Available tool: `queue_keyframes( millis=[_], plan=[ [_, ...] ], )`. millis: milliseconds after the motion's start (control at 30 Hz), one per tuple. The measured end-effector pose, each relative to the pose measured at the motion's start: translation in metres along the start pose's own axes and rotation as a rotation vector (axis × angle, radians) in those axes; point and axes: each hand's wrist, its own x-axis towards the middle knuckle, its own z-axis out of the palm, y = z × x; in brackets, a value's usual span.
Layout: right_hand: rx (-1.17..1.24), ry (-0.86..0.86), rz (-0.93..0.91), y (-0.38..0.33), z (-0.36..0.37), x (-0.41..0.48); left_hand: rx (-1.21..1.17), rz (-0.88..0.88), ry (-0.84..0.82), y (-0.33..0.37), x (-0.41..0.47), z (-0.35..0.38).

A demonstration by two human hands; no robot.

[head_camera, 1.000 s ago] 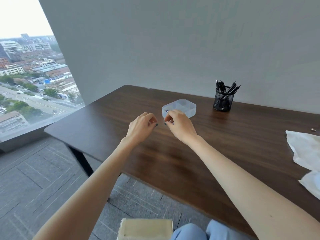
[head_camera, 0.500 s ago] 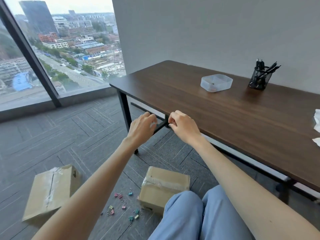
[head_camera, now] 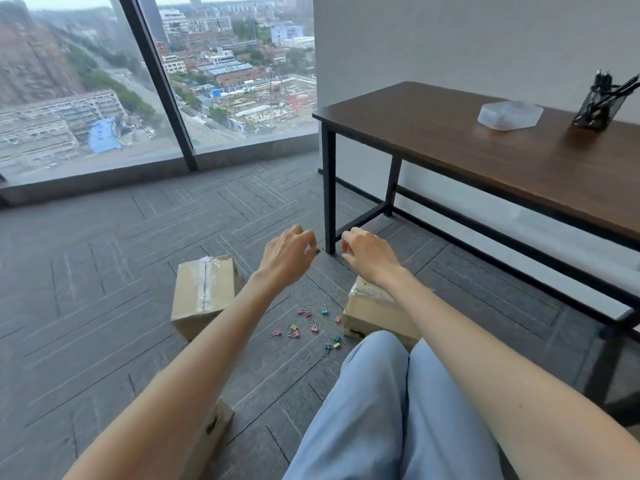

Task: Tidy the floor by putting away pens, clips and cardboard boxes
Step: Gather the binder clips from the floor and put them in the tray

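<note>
Nearest the camera, pale blue trouser legs (head_camera: 398, 410) and two bare forearms reach forward over the grey carpeted floor (head_camera: 86, 271). A cardboard box (head_camera: 214, 431) shows partly beneath the left forearm. Beyond the knees, coloured binder clips (head_camera: 304, 327) lie scattered on the floor between a taped cardboard box on the left (head_camera: 204, 296) and a second taped box on the right (head_camera: 370, 313), the latter partly hidden by the right arm. Above the clips, the left hand (head_camera: 287, 258) and right hand (head_camera: 370, 254) hover close together, apart; each grip is narrow, fingers curled inward, and whether either holds anything cannot be told. Farther back stands a dark wooden bench (head_camera: 485, 154) on black legs, carrying a translucent plastic container (head_camera: 509, 114) and, to its right, a black mesh pen holder (head_camera: 595, 105) filled with pens. A floor-to-ceiling window (head_camera: 104, 81) overlooks a city.
</note>
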Motion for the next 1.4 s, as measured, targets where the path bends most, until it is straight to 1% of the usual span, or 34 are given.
queue_keyframes(
  millis=[100, 200, 333, 467, 667, 900, 1067, 1200, 1300, 1400],
  plan=[
    [-0.043, -0.016, -0.018, -0.028, 0.012, -0.022, 0.019, -0.009, 0.004, -0.016, -0.04, -0.006],
    [-0.056, -0.032, -0.007, -0.041, 0.019, -0.035, 0.006, -0.013, -0.006, -0.027, -0.062, -0.005],
    [-0.038, -0.094, 0.023, -0.042, 0.038, -0.028, 0.005, -0.042, -0.032, -0.042, -0.061, 0.009],
    [-0.034, -0.187, 0.042, -0.031, 0.08, -0.003, -0.013, -0.084, -0.093, -0.064, -0.042, 0.044],
    [-0.001, -0.328, 0.122, 0.012, 0.17, 0.04, -0.029, -0.116, -0.198, -0.106, -0.003, 0.127],
    [0.01, -0.478, 0.195, 0.068, 0.295, 0.068, -0.044, -0.157, -0.372, -0.159, 0.022, 0.255],
    [0.004, -0.544, 0.221, 0.105, 0.385, 0.069, -0.063, -0.196, -0.442, -0.193, 0.025, 0.347],
    [-0.033, -0.597, 0.282, 0.132, 0.453, 0.057, -0.096, -0.214, -0.482, -0.211, 0.017, 0.413],
    [-0.029, -0.599, 0.33, 0.146, 0.494, 0.052, -0.106, -0.211, -0.519, -0.221, 0.014, 0.452],
    [-0.032, -0.585, 0.358, 0.158, 0.531, 0.051, -0.11, -0.217, -0.521, -0.231, 0.016, 0.486]
  ],
)
